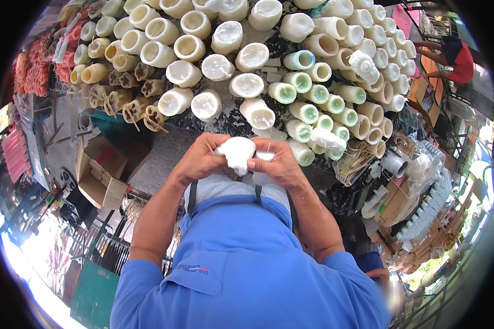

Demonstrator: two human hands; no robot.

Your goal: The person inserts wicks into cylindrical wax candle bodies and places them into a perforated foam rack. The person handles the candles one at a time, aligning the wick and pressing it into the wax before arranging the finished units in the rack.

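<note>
Close to my body, both hands grip a white, lumpy wax-like piece (237, 153) with an uneven lower edge. My left hand (204, 156) pinches its left side, fingers curled. On the other side my right hand (280, 162) is closed, its thumb pressed against the piece. A smaller pale bit (265, 156) shows between the right fingers; whether it belongs to the same piece I cannot tell. Just beyond my hands stand many cream wax cylinders, such as this one (257, 113), some with hollow tops. Pale green cylinders (299, 130) cluster to the right.
An open cardboard box (101, 175) sits at left. Brown flower-shaped wax pieces (133, 109) with sticks lie at the far left of the cylinders. Thin straw-coloured strands (355, 162) lie at right, near clear plastic wrap (420, 164). Another person in red (460, 63) is at far right.
</note>
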